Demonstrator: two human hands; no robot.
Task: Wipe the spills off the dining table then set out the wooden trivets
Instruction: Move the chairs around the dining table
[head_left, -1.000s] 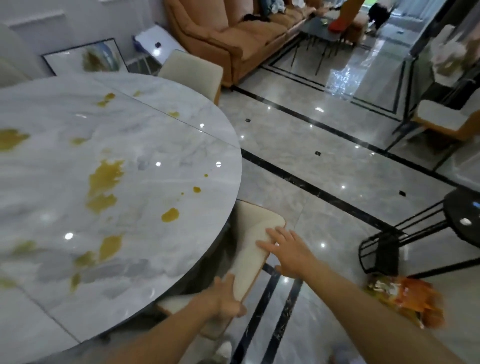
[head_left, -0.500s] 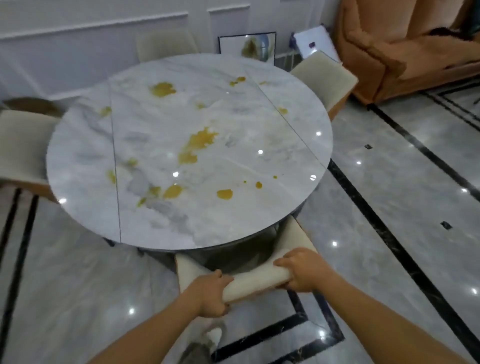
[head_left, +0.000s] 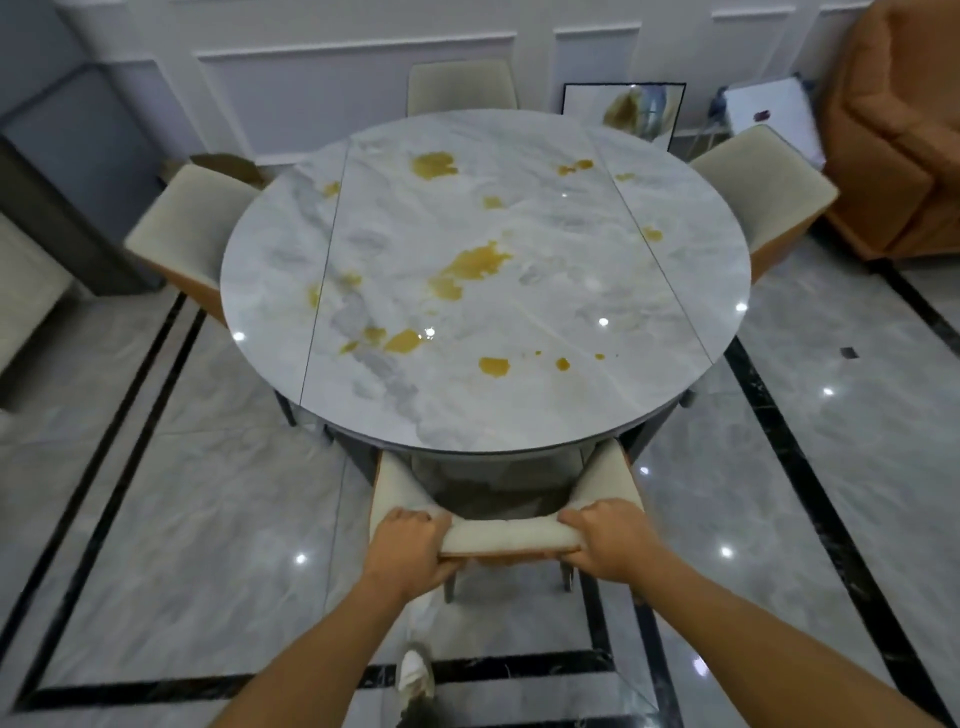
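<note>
A round grey marble dining table (head_left: 649, 332) fills the middle of the view. Several yellow spills (head_left: 475, 262) lie scattered over its top. A cream chair (head_left: 511, 535) is tucked under the near edge. My left hand (head_left: 408, 545) grips the left end of the chair's backrest. My right hand (head_left: 605, 543) grips the right end of the same backrest. No cloth and no wooden trivets are in view.
Cream chairs stand at the left (head_left: 192, 228), far (head_left: 462, 93) and right (head_left: 763, 192) sides of the table. An orange sofa (head_left: 898, 145) sits at the right. A framed picture (head_left: 623, 111) leans on the white wall. Glossy tiled floor surrounds the table.
The view has swung left and back, from the table's right edge to facing it squarely. Both hands have closed round the chair's backrest, which now lies square to the table.
</note>
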